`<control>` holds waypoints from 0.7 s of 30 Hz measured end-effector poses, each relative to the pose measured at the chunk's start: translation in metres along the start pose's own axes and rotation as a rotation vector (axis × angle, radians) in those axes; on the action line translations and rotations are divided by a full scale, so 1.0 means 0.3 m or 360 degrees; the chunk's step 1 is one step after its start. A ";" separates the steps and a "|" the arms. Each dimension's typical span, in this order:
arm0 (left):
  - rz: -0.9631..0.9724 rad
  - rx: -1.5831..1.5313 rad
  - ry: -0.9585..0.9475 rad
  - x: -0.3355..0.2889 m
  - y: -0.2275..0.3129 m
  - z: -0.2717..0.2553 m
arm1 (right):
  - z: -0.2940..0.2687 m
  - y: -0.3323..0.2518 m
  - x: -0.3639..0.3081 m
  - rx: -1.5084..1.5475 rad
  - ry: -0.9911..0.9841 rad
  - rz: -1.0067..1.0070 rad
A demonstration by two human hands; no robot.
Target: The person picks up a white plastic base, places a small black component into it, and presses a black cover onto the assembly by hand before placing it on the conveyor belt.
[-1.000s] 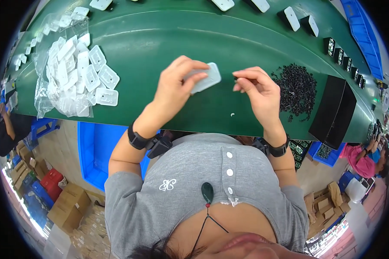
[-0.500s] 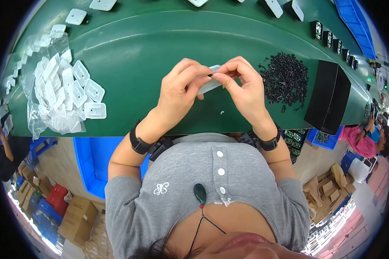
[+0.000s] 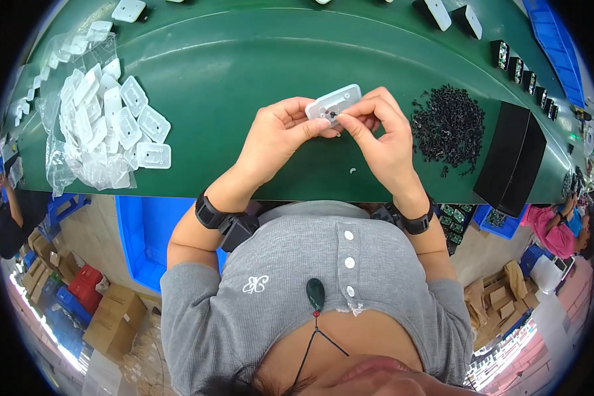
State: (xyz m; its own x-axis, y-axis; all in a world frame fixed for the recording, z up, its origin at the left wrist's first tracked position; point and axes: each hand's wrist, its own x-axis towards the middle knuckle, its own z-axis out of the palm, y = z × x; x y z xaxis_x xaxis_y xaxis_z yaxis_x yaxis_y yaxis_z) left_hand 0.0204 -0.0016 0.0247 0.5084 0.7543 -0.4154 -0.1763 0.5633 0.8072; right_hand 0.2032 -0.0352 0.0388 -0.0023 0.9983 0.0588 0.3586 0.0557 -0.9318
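Observation:
Above the bench edge, a white plastic cover [image 3: 334,99] with rounded corners is tilted between my hands, its moulded inner face showing. My left hand [image 3: 282,135] grips its lower left corner, thumb in front and fingers behind. At its lower right side, my right hand [image 3: 379,129] is closed on the cover, with the thumb tip beside a small black piece [image 3: 333,115] at the cover's middle. Whether the right fingertips also pinch that piece, I cannot tell. A pile of small black parts [image 3: 449,125] lies to the right of my right hand.
More white covers [image 3: 129,125] lie heaped at left, partly in a clear plastic bag [image 3: 56,158]. A black box [image 3: 511,152] stands at right on the green bench [image 3: 211,79]. Black housings with circuit boards [image 3: 516,69] line the far right. A blue bin [image 3: 135,244] sits below the bench.
The cover has turned up so its inner face shows, and my left hand has shifted to its lower left corner. My right fingers have moved to its right side. The view has shifted slightly.

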 end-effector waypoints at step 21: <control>0.0442 0.0424 0.0133 -0.014 -0.035 0.006 | 0.036 0.001 -0.037 -0.0487 0.0422 -0.0289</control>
State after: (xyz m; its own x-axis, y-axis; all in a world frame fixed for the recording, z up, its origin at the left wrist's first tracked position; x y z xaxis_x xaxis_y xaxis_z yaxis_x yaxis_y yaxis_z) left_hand 0.0217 -0.0112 0.0188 0.3996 0.8969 -0.1897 -0.0667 0.2348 0.9697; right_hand 0.1934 -0.0462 0.0342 0.1344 0.9313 0.3386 0.6347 0.1815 -0.7512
